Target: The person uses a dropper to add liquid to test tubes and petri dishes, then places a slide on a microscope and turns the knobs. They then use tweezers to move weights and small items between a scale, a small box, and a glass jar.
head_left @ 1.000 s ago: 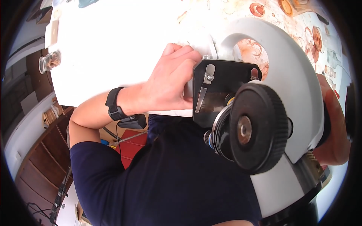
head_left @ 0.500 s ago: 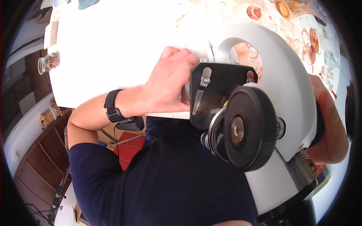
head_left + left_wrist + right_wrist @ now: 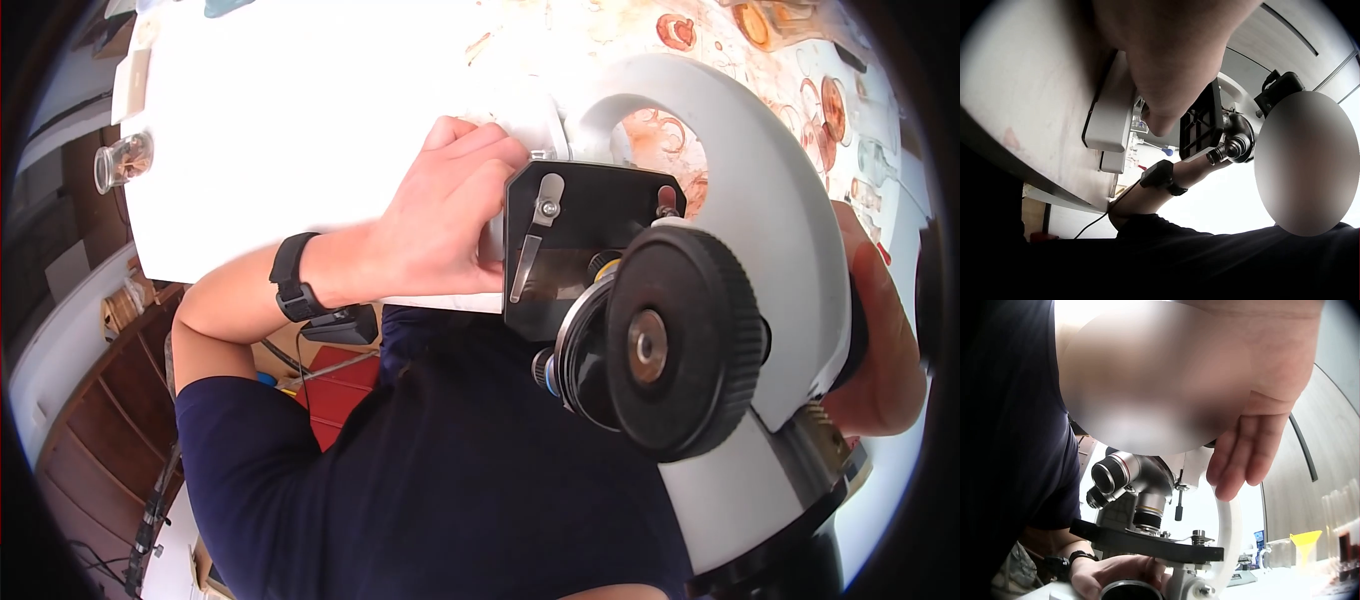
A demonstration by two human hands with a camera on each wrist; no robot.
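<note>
A white microscope [image 3: 800, 240] with a black stage [image 3: 535, 315] fills the right half of the head view. Under the stage, my left hand [image 3: 440, 210] curls its fingers and thumb at the round, black-rimmed mirror [image 3: 1132, 592], which shows low in the right wrist view. On the microscope's far side my right hand [image 3: 885, 345] holds the dark focus knob [image 3: 857, 335], partly hidden behind the arm. Its outer fingers [image 3: 1260, 450] hang loosely past the knob in the right wrist view. The near focus knob [image 3: 685, 345] has no hand on it. Silver objectives [image 3: 1113, 474] sit above the stage.
Reddish-brown stains mark the white table [image 3: 480, 45] around the base. A glass jar [image 3: 122, 162] lies near the left edge. Glassware stands at the far right, with a yellow funnel [image 3: 1305, 540] and test tubes [image 3: 1342, 515] in the right wrist view.
The head view shifts slightly, moving the microscope left and then partly back right. Both hands keep their places at the mirror and focus knob.
</note>
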